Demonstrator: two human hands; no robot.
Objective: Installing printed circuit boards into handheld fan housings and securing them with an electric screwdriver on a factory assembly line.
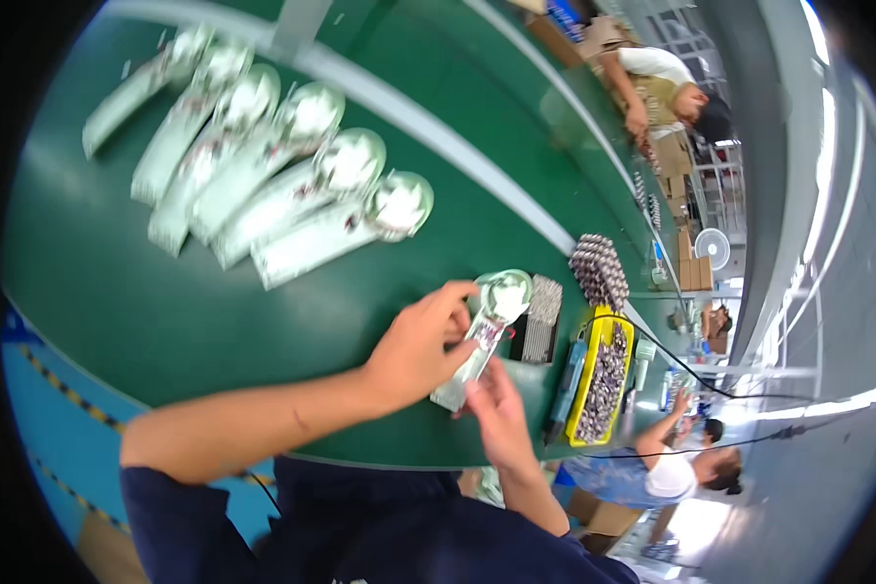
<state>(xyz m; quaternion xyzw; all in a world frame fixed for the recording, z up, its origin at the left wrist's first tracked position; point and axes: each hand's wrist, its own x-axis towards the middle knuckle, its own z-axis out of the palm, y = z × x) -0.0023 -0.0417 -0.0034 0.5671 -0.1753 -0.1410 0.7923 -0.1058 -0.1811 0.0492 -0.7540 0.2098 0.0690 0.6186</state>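
A pale round-headed part [490,329] is held over the green surface [263,341]: the left hand's [414,346] grip pinches it; the right hand [499,414] touches its lower end, its closure unclear. This looks like hand-fitting; next seems to need steadiness. Six similar parts [311,238] lie upper left, a yellow tray [582,404] right.

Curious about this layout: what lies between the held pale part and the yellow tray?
Head view: from the pale part rightward, a dark box of grey pieces, then a blue tool beside the yellow tray.
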